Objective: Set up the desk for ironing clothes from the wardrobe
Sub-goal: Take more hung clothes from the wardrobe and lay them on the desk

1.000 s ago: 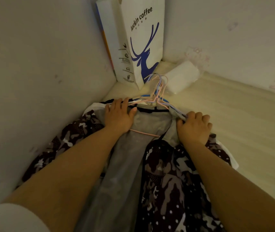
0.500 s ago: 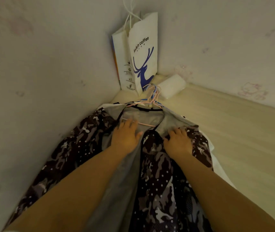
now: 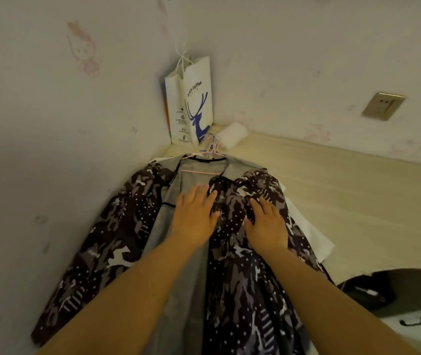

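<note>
Our hands have slid down the jacket (image 3: 117, 226); left hand (image 3: 195, 216) and right hand (image 3: 267, 224) lie spread flat, apparently pressing it onto the desk (image 3: 357, 201) in the wall corner.

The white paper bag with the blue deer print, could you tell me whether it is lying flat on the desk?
No, the white paper bag with the blue deer print stands upright in the wall corner.
</note>
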